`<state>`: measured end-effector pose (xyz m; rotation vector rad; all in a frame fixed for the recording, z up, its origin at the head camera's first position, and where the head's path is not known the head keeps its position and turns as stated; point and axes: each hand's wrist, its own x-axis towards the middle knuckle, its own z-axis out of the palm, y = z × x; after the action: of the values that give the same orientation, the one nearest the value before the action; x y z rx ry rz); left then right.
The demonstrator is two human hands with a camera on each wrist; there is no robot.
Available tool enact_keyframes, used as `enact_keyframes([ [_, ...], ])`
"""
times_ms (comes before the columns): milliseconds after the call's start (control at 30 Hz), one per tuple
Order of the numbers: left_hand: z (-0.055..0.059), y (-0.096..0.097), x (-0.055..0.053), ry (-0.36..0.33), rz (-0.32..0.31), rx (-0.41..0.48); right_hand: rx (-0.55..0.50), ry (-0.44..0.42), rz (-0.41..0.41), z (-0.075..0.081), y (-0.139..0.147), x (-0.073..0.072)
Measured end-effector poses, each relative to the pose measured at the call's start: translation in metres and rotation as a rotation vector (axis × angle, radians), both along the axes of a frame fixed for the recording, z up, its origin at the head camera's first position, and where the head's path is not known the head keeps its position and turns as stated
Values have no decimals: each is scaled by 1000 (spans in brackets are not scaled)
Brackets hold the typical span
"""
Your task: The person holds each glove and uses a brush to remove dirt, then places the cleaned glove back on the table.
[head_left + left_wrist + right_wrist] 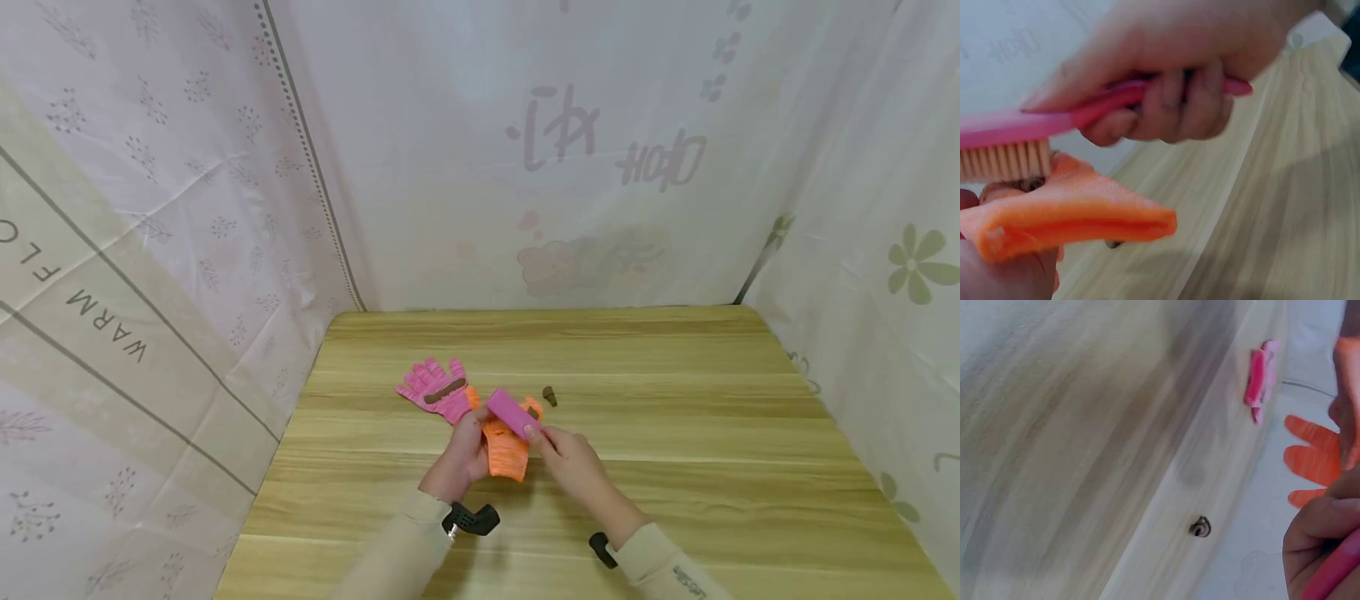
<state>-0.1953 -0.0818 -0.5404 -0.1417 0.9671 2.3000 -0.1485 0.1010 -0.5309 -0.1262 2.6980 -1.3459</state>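
Observation:
My right hand (pixel 576 465) grips the handle of a pink brush (pixel 1029 124), fingers curled round it. The pale bristles (pixel 1007 160) face down onto an orange knitted glove (pixel 507 454), near a brown patch on it. From below and the left, my left hand (pixel 467 448) holds this glove; its cuff (pixel 1079 228) hangs toward me. In the left wrist view, only part of the left hand shows under the glove. Orange glove fingers (pixel 1313 453) stick out in the right wrist view. Left of the hands, a pink glove (pixel 438 392) with a brown strip lies flat.
A small brown lump (pixel 550 396) lies on the wooden table (pixel 675 417), just beyond the right hand. Printed curtains (pixel 450 167) stand behind the table and along both sides.

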Motion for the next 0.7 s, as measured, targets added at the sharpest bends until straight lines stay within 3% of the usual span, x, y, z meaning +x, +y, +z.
enact_keyframes([
  [233, -2, -2, 3, -9, 50, -11, 121, 14, -12, -8, 6, -1],
  [533, -1, -10, 1, -26, 190, -94, 106, 2, -37, -12, 19, -2],
  [700, 2, -13, -3, -21, 164, -81, 82, -14, -63, -13, 26, -3],
])
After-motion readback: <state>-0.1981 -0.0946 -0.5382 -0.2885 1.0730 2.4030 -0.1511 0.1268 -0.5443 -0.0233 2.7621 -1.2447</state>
